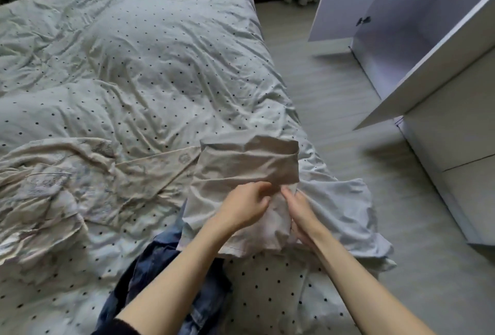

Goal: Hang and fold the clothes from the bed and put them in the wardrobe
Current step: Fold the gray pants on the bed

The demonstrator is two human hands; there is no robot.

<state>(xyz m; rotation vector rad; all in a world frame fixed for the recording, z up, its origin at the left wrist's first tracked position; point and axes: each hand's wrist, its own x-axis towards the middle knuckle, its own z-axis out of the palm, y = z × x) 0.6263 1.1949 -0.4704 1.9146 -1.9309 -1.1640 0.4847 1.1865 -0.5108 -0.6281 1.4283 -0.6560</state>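
While the head view is the only one given, it shows the step plainly enough: a beige cloth, half folded, lies on the bed at its near right edge, and both hands work on it.

The left hand lies on top of the cloth near its middle, fingers curled and seemingly pinching a crease. The right hand sits at the cloth's right edge, fingers fairly straight and tucked along or under the fabric; whether it truly grips cannot be told. The two hands almost touch.

The cloth's long axis runs away from the person, from the hem near the wrists up to a rolled-over far end. So the unfolded length lies ahead of both hands, and the next fold probably has to run along that axis, far end toward near, or side over side. The right hand is nearer the free edge.

Jeans lie crumpled under the left forearm, partly beneath the cloth. A patterned garment is spread out to the left, and a pale one hangs over the bed's right edge. The wardrobe stands open to the right, across the floor, well apart from the cloth.
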